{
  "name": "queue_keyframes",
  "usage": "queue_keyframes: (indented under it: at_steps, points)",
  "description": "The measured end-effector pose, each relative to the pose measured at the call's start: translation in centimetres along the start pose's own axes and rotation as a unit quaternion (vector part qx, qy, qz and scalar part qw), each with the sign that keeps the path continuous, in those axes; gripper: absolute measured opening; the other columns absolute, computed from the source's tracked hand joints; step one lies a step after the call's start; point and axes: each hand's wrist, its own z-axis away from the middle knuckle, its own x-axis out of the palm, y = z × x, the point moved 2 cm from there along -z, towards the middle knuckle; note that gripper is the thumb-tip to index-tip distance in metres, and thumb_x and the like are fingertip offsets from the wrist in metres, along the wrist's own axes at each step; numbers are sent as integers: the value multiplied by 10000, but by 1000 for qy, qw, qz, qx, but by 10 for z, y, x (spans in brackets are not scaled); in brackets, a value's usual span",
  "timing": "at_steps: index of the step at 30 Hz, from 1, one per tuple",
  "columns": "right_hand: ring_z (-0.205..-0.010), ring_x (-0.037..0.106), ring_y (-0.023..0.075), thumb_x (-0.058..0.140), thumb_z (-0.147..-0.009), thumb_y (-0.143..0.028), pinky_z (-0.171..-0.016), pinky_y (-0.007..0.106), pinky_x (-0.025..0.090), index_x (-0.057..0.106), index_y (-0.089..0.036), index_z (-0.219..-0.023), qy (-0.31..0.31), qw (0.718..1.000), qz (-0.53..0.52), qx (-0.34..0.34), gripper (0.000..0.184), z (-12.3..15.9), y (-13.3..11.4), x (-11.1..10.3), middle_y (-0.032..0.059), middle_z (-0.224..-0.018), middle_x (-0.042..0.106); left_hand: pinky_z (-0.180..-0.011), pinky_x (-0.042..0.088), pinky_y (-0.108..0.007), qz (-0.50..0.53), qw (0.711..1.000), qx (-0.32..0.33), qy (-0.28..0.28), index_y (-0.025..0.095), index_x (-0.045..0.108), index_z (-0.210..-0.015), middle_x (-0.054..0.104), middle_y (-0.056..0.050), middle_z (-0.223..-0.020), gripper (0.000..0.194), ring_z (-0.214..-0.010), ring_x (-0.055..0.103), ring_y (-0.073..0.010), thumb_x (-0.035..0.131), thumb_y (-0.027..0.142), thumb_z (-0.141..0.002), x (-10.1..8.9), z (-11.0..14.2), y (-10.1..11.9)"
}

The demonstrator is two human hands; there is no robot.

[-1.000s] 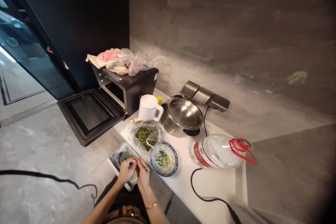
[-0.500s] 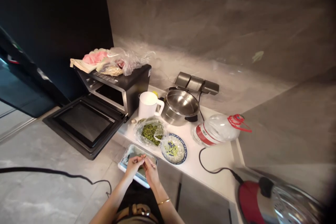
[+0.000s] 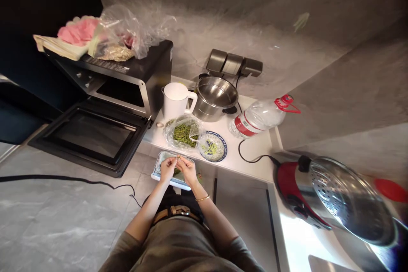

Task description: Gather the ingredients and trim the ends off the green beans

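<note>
My left hand (image 3: 168, 168) and my right hand (image 3: 187, 170) meet fingertip to fingertip, pinching what looks like a small bean pod (image 3: 177, 157), mostly hidden by the fingers. Below them is a light blue-and-white bin (image 3: 156, 176) with a liner and some green scraps inside. On the counter just beyond, a clear plastic bag (image 3: 172, 138) lies open, full of green bean pods (image 3: 186, 132). Beside it, a blue-rimmed patterned plate (image 3: 219, 157) bears shelled light-green beans (image 3: 210, 148).
A white jug (image 3: 175, 101) and steel pot (image 3: 212, 112) stand behind the bag. A large water bottle (image 3: 255, 120) lies tilted to the right. The oven's open door (image 3: 95, 140) juts out at left. A red-and-steel cooker (image 3: 290, 182) sits at right, its cord crossing the counter (image 3: 255, 168).
My view has tilted down, so the counter sits higher in the picture and more of my body and the cooker shows. My hands stay together above the bin, fingertips still pinched.
</note>
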Motion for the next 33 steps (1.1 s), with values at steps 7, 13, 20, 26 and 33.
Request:
queue_keyframes:
  at_steps: [7, 13, 20, 26, 33]
  points:
    - [-899, 732, 196, 840, -590, -177, -930, 335, 553, 764, -156, -874, 21, 997, -75, 13, 295, 0, 4, -15, 71, -896, 781, -717, 496, -283, -170, 980, 104, 5, 185, 703, -820, 737, -46, -772, 204, -709, 663, -176, 552, 310, -878, 5, 3, 11]
    - [-905, 734, 171, 630, -674, -41, -890, 296, 567, 735, -173, -819, 102, 984, -105, 99, 222, -5, 1, -57, 82, -905, 776, -776, 511, -298, -337, 934, 101, -69, 189, 736, -787, 759, -62, -800, 148, -763, 691, -194, 617, 100, -787, -10, -6, -10]
    - [-661, 660, 133, 632, -733, -146, -616, 237, 545, 727, -196, -879, 101, 982, -137, 86, 181, -17, -25, -73, 54, -858, 758, -752, 509, -287, -401, 900, 130, -109, 229, 760, -935, 766, -67, -862, 297, -776, 693, -211, 548, 69, -801, 11, -23, 3]
    - [-400, 326, 57, 669, -687, -196, -410, 189, 298, 745, -186, -905, 68, 987, -119, 83, 231, -22, -51, -73, -23, -649, 688, -887, 461, -368, -465, 850, 227, -93, 184, 750, -986, 736, -132, -971, 202, -979, 631, -274, 598, 182, -853, 76, -84, 48]
    - [-437, 329, 59, 693, -641, -233, -460, 210, 258, 776, -185, -948, 34, 992, -44, 116, 322, -47, -84, -71, -10, -648, 710, -883, 428, -369, -480, 859, 156, -80, 203, 750, -731, 731, -100, -783, 135, -943, 647, -265, 653, 139, -800, 95, -103, 48]
